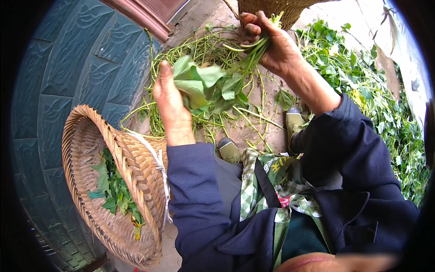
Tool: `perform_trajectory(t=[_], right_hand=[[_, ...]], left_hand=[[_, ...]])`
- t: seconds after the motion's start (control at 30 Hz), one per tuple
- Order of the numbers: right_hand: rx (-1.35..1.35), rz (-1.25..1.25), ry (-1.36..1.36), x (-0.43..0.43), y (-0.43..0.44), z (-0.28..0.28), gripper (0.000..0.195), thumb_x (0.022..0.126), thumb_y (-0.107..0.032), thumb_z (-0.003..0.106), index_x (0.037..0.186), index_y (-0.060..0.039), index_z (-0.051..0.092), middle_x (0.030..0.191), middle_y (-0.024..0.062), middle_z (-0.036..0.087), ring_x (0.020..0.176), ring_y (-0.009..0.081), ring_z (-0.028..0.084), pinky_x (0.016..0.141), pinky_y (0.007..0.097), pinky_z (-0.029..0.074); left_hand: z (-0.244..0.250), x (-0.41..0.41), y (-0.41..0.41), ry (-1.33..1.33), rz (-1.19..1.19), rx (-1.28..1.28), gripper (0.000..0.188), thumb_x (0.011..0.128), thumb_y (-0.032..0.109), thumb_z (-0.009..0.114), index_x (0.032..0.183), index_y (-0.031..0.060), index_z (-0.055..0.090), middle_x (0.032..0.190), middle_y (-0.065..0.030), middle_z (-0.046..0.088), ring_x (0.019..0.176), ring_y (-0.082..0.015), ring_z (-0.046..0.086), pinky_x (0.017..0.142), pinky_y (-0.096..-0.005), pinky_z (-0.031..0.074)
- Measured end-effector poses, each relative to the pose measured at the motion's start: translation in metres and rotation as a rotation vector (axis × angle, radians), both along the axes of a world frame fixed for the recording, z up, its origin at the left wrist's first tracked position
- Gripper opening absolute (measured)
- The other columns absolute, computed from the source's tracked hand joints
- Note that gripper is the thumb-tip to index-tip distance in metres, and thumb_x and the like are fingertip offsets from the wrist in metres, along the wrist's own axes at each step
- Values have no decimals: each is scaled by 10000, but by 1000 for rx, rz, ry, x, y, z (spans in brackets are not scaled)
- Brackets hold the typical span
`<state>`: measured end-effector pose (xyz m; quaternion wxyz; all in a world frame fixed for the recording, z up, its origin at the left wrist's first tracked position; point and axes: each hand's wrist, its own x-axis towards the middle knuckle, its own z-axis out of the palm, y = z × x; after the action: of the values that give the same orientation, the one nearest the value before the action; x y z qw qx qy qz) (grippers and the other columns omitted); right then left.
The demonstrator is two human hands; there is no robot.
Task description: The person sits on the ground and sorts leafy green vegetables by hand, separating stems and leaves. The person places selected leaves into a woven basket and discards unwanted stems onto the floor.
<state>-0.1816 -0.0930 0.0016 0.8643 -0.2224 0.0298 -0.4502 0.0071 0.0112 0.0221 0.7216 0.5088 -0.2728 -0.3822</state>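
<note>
In my right hand (268,44) is a bunch of leafy green stems (256,51), gripped near the cut stem ends, with the leaves hanging down and to the left. My left hand (171,98) is upright at the left side of the broad leaves (197,80); its thumb or finger shows beside them, and the leaves hide part of the hand. Whether it grips them cannot be seen. Beneath both hands, stripped-looking vines (210,47) lie tangled on the floor. A woven bamboo basket (119,142) at my left holds some green leaves (115,187).
A long heap of leafy vines (367,91) lies along the right. Another woven basket (278,10) stands at the top. My shoes (229,149) are close to loose stems. A blue-green tiled wall (57,78) and a reddish door frame (149,17) bound the left side.
</note>
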Motion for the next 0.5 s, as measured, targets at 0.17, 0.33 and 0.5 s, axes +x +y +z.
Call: perform_trajectory(t=[0.17, 0.33, 0.5], right_hand=[[-21, -62, 49, -9, 0, 6, 268, 900, -305, 459, 957, -49, 514, 713, -14, 471, 626, 90, 434, 610, 236, 389], [-40, 53, -77, -9, -1, 3, 276, 920, -284, 423, 958, -28, 519, 587, -34, 384, 503, 55, 332, 517, 202, 329], [19, 86, -92, -7, 3, 13, 244, 911, -283, 445, 924, -55, 532, 505, -64, 340, 408, 38, 265, 413, 185, 258]], left_hand=[[-11, 24, 10, -575, 96, -84, 239, 756, 183, 697, 762, 41, 505, 623, 13, 471, 607, -66, 416, 563, -223, 377], [3, -7, 20, -917, -169, 127, 210, 756, 119, 666, 950, 66, 604, 779, -27, 543, 698, -93, 504, 613, -238, 423], [-2, -20, 19, -1209, -321, 61, 228, 761, 99, 627, 988, 73, 630, 849, -85, 556, 753, -209, 565, 695, -287, 447]])
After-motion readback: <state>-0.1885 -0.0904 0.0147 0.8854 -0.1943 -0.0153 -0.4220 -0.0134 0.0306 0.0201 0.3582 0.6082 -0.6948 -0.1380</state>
